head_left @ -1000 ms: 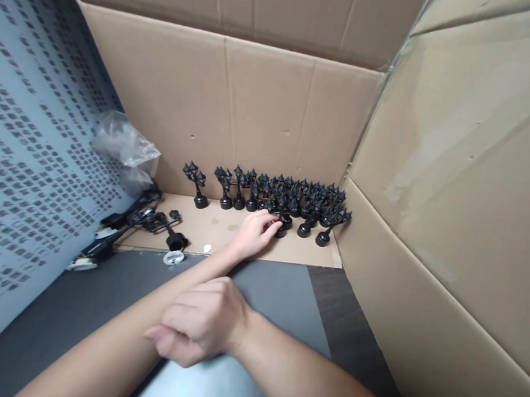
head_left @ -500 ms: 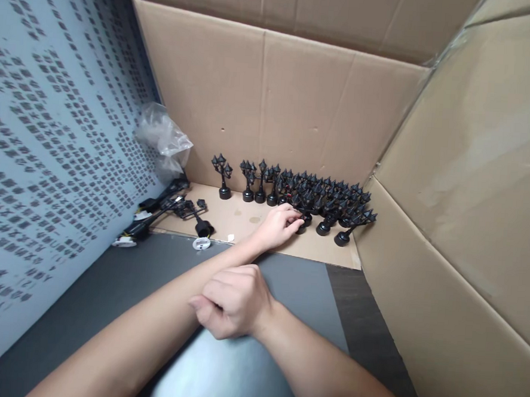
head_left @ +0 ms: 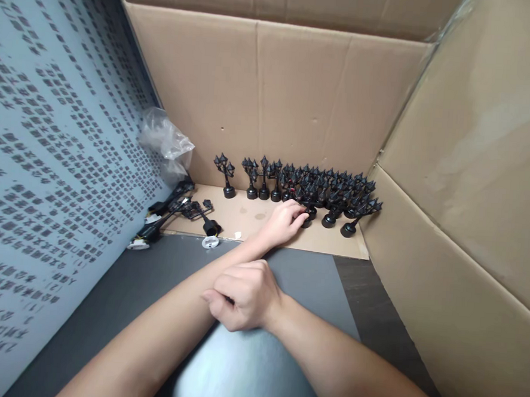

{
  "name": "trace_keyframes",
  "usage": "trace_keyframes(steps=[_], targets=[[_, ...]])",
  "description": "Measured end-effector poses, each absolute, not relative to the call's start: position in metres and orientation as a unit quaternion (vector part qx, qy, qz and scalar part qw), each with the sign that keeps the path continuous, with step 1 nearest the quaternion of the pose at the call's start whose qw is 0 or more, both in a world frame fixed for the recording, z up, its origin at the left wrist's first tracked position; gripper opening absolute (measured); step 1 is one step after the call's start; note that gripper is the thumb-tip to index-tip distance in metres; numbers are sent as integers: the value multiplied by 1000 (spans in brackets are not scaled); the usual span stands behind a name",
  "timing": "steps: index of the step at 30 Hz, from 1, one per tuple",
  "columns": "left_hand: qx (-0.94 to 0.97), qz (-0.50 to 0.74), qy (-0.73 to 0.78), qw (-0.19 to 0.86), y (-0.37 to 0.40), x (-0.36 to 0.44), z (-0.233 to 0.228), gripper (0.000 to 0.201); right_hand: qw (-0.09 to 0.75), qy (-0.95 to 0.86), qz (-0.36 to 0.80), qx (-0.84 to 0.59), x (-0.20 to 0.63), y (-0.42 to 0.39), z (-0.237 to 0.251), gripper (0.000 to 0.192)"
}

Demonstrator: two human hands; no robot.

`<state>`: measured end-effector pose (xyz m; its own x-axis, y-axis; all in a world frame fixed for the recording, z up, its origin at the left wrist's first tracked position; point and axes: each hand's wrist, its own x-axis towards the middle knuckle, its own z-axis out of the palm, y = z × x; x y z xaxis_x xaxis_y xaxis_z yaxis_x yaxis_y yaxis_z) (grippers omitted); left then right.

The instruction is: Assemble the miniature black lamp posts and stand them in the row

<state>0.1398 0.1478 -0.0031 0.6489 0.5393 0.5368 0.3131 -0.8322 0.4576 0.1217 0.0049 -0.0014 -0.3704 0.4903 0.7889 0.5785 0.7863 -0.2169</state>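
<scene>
Several small black toy lamp posts (head_left: 319, 187) stand in a tight cluster on a cardboard floor (head_left: 246, 218) against the back wall. My left hand (head_left: 284, 220) reaches across to the cluster's near edge, and its fingertips pinch one lamp post (head_left: 307, 218) low on its stem. My right hand (head_left: 243, 293) is a closed fist resting against my left forearm above the dark grey mat (head_left: 120, 285); nothing shows inside it. One lamp post (head_left: 226, 173) stands apart at the left end of the row.
Cardboard walls (head_left: 473, 175) close in the back and right. A grey printed panel (head_left: 47, 149) leans on the left. A crumpled clear bag (head_left: 167, 138), loose black lamp parts (head_left: 201, 212) and a white round piece (head_left: 209, 242) lie at the left.
The view has shifted so the scene sits further right and up. My left hand stays at the cluster's edge on the same lamp post. My right fist has slid slightly forward along my forearm.
</scene>
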Motion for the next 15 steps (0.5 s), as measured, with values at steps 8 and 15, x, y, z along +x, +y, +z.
trace_keyframes(steps=[8, 15], targets=[[895, 345, 239, 151, 146, 137, -3, 33, 520, -794, -48, -311, 116, 7, -5, 43], [890, 345, 256, 156, 144, 137, -1, 36, 447, -829, -52, -333, 117, 8, -6, 42]])
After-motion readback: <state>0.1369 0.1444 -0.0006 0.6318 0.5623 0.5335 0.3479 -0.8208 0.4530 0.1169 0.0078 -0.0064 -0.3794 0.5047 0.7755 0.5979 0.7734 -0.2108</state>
